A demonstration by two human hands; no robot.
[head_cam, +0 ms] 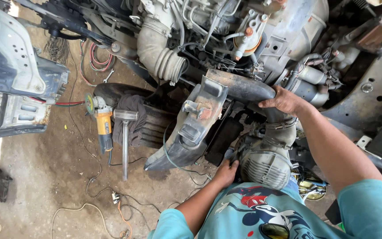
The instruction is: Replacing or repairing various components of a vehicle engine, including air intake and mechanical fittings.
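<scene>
My right hand [284,101] rests palm-down on the end of a thick black air hose [239,86] that bends down toward a ribbed clamp. My left hand [226,171] presses against the lower left of a round grey finned engine part [266,166], fingers curled at a dark gap beside it. A grey-black plastic duct housing [191,126] leans between the two hands, just left of them. Above sits the engine [226,31] with pipes and a corrugated grey hose [162,57].
On the dirt floor at left lie a yellow angle grinder [102,124], a metal hammer [125,141] beside a dark rag [133,113], and loose cables [107,199]. A white and blue car body panel [14,75] stands at far left. Metal body sheet [376,88] fills the right.
</scene>
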